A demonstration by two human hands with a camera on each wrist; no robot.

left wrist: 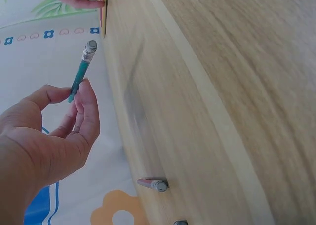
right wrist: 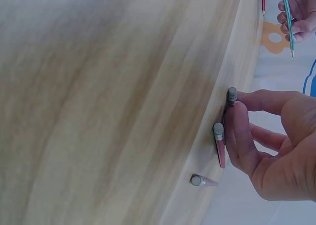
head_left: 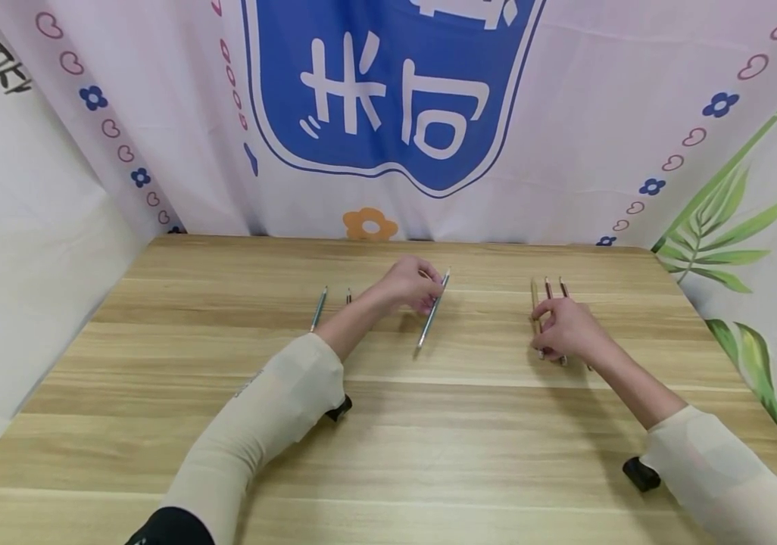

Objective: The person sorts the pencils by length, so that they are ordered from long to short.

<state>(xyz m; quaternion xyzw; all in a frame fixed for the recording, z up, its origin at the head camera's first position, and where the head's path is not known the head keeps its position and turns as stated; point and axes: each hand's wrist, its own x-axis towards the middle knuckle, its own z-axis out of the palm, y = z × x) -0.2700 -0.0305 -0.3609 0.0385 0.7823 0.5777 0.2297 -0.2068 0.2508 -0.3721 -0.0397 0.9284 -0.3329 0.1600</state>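
Observation:
My left hand point(head_left: 410, 284) pinches a teal pencil point(head_left: 432, 315) between thumb and fingertips. In the left wrist view this pencil point(left wrist: 82, 67) shows its metal band and eraser end, held above the wood, with a shadow below. Over on the right, my right hand point(head_left: 569, 330) pinches a yellow pencil point(head_left: 535, 297) near its eraser end, low over the table. Two dark red pencils point(head_left: 548, 288) lie beside it, partly hidden under the hand. Their eraser ends show in the right wrist view, where one red pencil point(right wrist: 220, 148) lies just below the pinching fingers.
Left of centre on the wooden table point(head_left: 429, 454) lie another teal pencil point(head_left: 319, 307) and a dark red pencil point(head_left: 349, 296), partly covered by my left forearm. A printed curtain point(head_left: 566, 151) hangs along the table's far edge.

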